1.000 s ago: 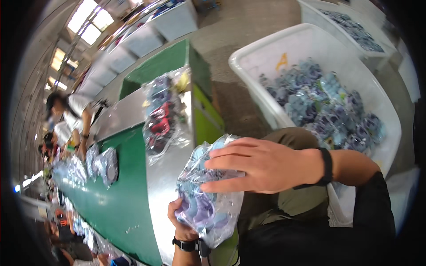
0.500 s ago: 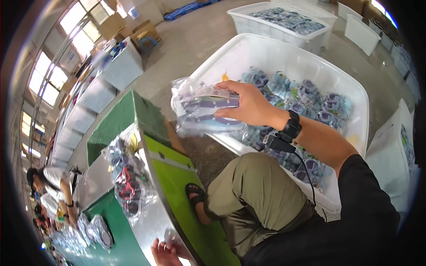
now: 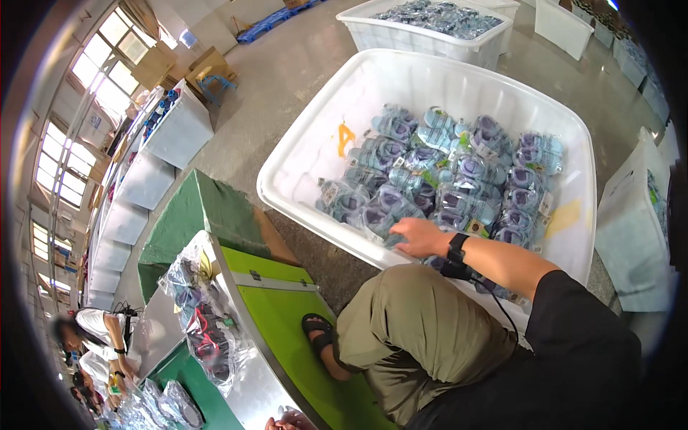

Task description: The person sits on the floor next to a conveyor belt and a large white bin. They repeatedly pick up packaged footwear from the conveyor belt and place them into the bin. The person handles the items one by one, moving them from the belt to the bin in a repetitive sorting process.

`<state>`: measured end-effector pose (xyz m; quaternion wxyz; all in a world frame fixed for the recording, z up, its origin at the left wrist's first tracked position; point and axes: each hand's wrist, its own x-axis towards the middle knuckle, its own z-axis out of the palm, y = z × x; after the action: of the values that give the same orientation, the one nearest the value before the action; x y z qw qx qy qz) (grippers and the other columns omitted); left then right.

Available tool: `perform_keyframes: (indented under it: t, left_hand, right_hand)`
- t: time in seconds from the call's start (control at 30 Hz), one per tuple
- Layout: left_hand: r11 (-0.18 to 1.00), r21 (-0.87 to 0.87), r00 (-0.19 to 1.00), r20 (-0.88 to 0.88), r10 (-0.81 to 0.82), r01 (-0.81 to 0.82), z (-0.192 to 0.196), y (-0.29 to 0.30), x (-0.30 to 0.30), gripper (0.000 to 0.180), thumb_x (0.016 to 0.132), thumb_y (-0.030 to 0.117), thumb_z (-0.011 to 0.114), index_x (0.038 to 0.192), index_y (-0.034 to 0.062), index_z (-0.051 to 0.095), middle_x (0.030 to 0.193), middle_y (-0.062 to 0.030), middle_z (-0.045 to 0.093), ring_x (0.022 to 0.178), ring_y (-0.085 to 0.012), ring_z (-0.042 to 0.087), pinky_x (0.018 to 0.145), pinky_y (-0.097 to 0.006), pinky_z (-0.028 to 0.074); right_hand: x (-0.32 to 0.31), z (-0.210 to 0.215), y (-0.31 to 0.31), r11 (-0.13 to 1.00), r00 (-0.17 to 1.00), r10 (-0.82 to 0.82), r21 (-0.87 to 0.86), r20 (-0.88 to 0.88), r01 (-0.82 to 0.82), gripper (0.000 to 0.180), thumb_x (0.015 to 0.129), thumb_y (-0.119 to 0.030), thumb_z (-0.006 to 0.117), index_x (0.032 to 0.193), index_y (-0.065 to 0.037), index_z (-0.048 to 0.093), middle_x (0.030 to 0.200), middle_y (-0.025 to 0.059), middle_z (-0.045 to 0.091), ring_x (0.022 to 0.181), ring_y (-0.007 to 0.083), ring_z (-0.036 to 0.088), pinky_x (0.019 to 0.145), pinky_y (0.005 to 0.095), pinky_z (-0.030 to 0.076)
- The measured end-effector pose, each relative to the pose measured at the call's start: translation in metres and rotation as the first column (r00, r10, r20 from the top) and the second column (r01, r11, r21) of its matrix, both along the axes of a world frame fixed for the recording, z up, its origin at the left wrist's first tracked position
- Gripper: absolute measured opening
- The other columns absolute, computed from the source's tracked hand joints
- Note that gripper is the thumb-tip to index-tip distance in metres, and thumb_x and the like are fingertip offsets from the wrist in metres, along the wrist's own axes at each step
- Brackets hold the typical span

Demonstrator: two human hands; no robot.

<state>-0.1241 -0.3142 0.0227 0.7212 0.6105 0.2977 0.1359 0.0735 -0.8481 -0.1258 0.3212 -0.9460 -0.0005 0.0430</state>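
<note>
My right hand (image 3: pixel 421 237), with a dark band on its wrist, reaches into the near left part of a large white plastic bin (image 3: pixel 287 170). Its fingers are closed on the edge of a clear bag of blue and purple children's shoes (image 3: pixel 381 213), which rests in the bin. Rows of similar bagged shoes (image 3: pixel 479 169) fill the bin floor around it. At the bottom edge of the view, over the metal tabletop (image 3: pixel 251 387), only a part of my left hand (image 3: pixel 288 421) shows, and how its fingers are set is mostly cut off.
Other bagged shoes (image 3: pixel 204 315), some dark and red, lie on the worktable beside a green box (image 3: pixel 190 222). My bent knee (image 3: pixel 401 301) is close to the bin. More white bins (image 3: pixel 430 39) stand beyond and to the right. Co-workers (image 3: pixel 100 337) work at the far left.
My right hand has moved down and right from above the bin's left rim, bringing the bagged shoes into the bin. My left hand has dropped mostly out of view. The view has shifted slightly.
</note>
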Motion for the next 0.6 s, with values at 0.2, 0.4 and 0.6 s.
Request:
perform_keyframes:
  t: [0.2, 0.4, 0.6]
  left_hand:
    - [0.999, 0.024, 0.998, -0.066, -0.021, 0.023, -0.005, 0.005, 0.004, 0.032, 0.113, 0.026, 0.057, 0.129, -0.0005, 0.065, 0.099, -0.008, 0.07, 0.087, -0.018, 0.065, 0.075, -0.03, 0.052]
    - [0.985, -0.013, 0.982, -0.077, -0.174, 0.173, -0.011, 0.014, 0.003, 0.022, 0.111, 0.015, 0.06, 0.124, -0.0022, 0.063, 0.098, -0.0076, 0.07, 0.079, -0.0135, 0.066, 0.064, -0.025, 0.053]
    - [0.958, 0.062, 0.95, -0.163, -0.266, 0.279, 0.013, 0.05, 0.017, 0.024, 0.111, 0.016, 0.061, 0.127, -0.0011, 0.066, 0.101, -0.008, 0.072, 0.086, -0.0152, 0.071, 0.074, -0.028, 0.058]
  right_hand:
    - [0.01, 0.019, -0.026, 0.982, 0.973, -0.04, 0.189, 0.226, -0.003, 0.036, 0.088, -0.025, 0.079, 0.115, -0.002, 0.073, 0.099, 0.019, 0.076, 0.087, 0.0375, 0.073, 0.081, 0.0455, 0.058]
    - [0.003, 0.142, 0.017, 0.75, 0.998, 0.059, 0.66, 0.014, -0.054, 0.032, 0.099, -0.008, 0.073, 0.129, 0.003, 0.067, 0.106, 0.0028, 0.072, 0.095, 0.0089, 0.066, 0.089, 0.0276, 0.054]
    - [-0.035, 0.232, 0.089, 0.683, 0.896, 0.437, 0.616, 0.085, -0.392, 0.037, 0.091, -0.011, 0.079, 0.126, 0.001, 0.07, 0.101, 0.0067, 0.074, 0.088, 0.0123, 0.068, 0.082, 0.0289, 0.055]
